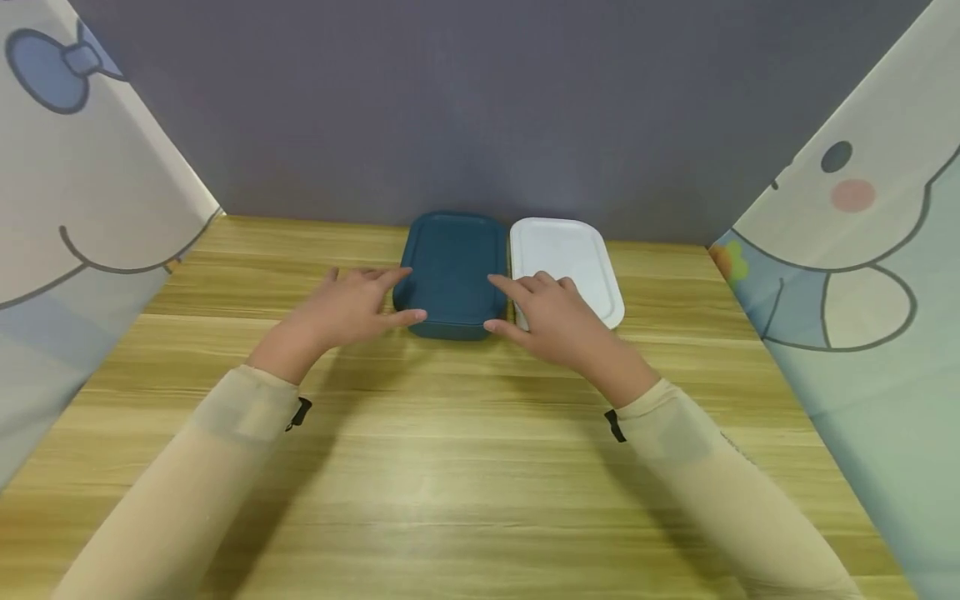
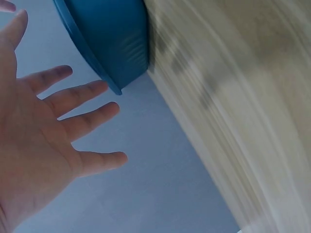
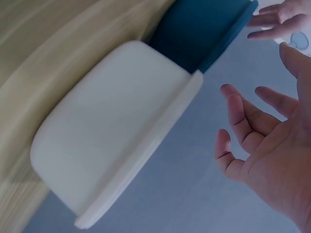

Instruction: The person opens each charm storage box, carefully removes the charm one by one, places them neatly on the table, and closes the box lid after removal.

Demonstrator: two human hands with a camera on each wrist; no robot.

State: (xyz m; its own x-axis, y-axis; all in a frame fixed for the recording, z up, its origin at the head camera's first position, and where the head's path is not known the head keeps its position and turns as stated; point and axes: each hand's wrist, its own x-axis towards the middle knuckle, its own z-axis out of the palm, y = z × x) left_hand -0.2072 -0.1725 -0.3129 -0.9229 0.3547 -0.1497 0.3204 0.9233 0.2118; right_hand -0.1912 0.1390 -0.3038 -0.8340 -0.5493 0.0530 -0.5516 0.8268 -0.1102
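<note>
A dark blue lidded box (image 1: 453,267) stands on the wooden table against the back wall, with a white lidded box (image 1: 573,258) close on its right. My left hand (image 1: 348,308) is at the blue box's left side, fingers spread and thumb toward its front edge. In the left wrist view that hand (image 2: 53,116) has its fingers straight and its palm bare. Above the white box's near left part is my right hand (image 1: 555,321), its index finger and thumb pointing at the blue box. The right wrist view shows this hand (image 3: 272,136) holding nothing, fingers loosely bent.
The wooden table (image 1: 427,467) runs from the front to a plain grey back wall (image 1: 465,108). Printed cartoon panels stand at the left (image 1: 97,183) and right (image 1: 847,242). Both forearms wear pale sleeves with a dark strap at the wrist.
</note>
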